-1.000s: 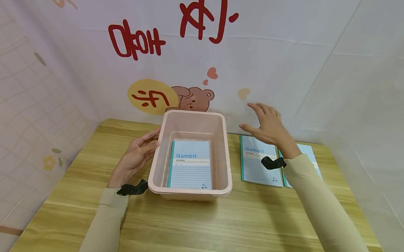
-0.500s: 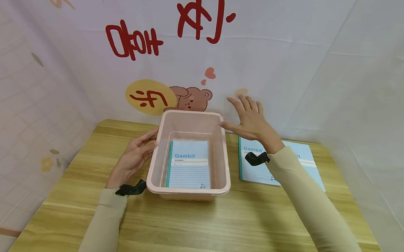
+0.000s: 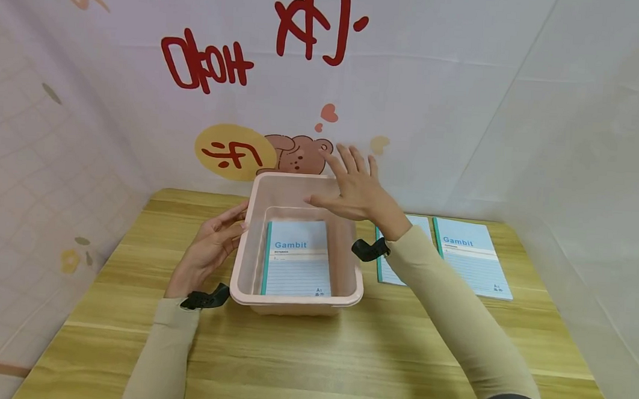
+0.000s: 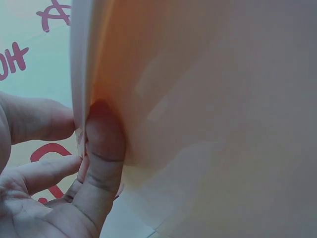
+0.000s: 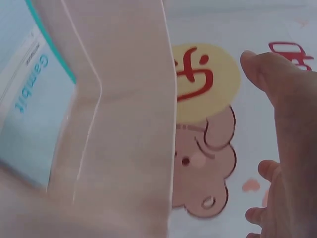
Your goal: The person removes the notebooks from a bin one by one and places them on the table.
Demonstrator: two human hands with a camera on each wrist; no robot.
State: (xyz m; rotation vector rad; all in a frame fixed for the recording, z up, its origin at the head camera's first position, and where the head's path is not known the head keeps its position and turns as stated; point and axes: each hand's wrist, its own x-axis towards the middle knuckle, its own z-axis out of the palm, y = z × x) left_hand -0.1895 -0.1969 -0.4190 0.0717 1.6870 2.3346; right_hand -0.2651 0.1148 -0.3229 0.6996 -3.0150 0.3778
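Observation:
A pale pink plastic storage bin [image 3: 295,303] stands on the table with one "Gambit" notebook [image 3: 297,258] lying flat inside. My left hand [image 3: 208,248] holds the bin's left side. In the left wrist view, thumb and index finger [image 4: 44,121] meet at the rim; the other fingers are partly hidden. My right hand [image 3: 355,192] is over the bin's far right corner, fingers spread and holding nothing. The right wrist view has the bin's wall [image 5: 129,124] beside the hand, apart from the fingers.
On the table [image 3: 289,366] to the right lie two more "Gambit" notebooks, the nearer one [image 3: 397,270] partly covered by my right forearm and the other [image 3: 474,256] farther right. A printed cloth backdrop [image 3: 438,109] rises behind the table's far edge.
My right hand has moved left from above the notebooks to the bin's far right corner, bringing the rightmost notebook into fuller view. The left hand keeps its place on the bin.

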